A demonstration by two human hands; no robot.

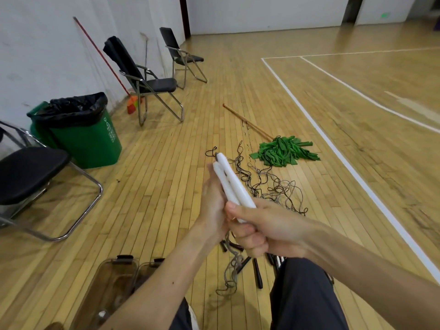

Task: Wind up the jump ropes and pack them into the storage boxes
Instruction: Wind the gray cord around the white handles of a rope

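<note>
Two white jump-rope handles lie side by side, pointing up and away from me. My right hand grips their near ends, fingers curled round them. My left hand supports them from the left with straight fingers against their side. A thin grey rope hangs from the handles to the floor. A tangle of dark and grey ropes lies on the wooden floor beyond my hands. Black handles lie on the floor under my right wrist. Two clear storage boxes stand open at the lower left.
A green mop with a wooden pole lies past the ropes. A green bin with a black liner stands left. Black folding chairs line the left wall, one close by. My dark-trousered knees fill the bottom.
</note>
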